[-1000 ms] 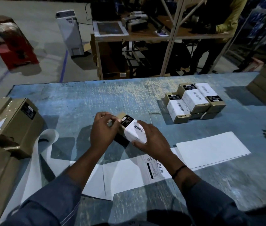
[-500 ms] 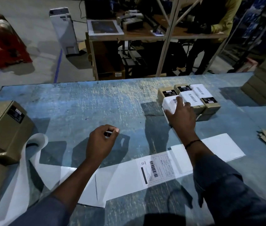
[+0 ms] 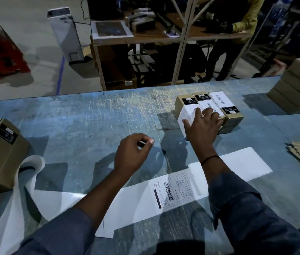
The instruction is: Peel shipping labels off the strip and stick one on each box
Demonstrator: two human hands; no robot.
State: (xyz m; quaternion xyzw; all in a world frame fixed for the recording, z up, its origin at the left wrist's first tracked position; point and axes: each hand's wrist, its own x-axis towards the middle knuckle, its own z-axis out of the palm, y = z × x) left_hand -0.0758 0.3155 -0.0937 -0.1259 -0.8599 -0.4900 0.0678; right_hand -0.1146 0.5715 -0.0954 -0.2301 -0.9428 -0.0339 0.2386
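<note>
Boxes (image 3: 209, 109) sit grouped at the far right of the blue table (image 3: 94, 115), and we take that group as our landmark. Our right hand (image 3: 201, 126) rests on its nearest member, a box wrapped in a white label (image 3: 187, 115), fingers spread flat over the top with the thumb down the near side; the hand is not clamped on anything. We judge this is a placing or pressing touch, setting the labelled box against its neighbours so the finished ones stay together and out of the working space.

Our left hand (image 3: 132, 155) hovers above the bare table, toward us and to the left of the group, fingers loosely curled with the thumb near the forefinger. A small pale sliver shows between them; we cannot tell what it is or whether it is truly pinched.

The label strip (image 3: 127, 197) lies flat across the table nearer to us than the group, its left end curling up toward a larger brown carton (image 3: 0, 153) far to the left. One printed label (image 3: 175, 190) remains on it, just beside our right forearm, probably the next one to peel. Most of the strip around it is blank backing.
</note>
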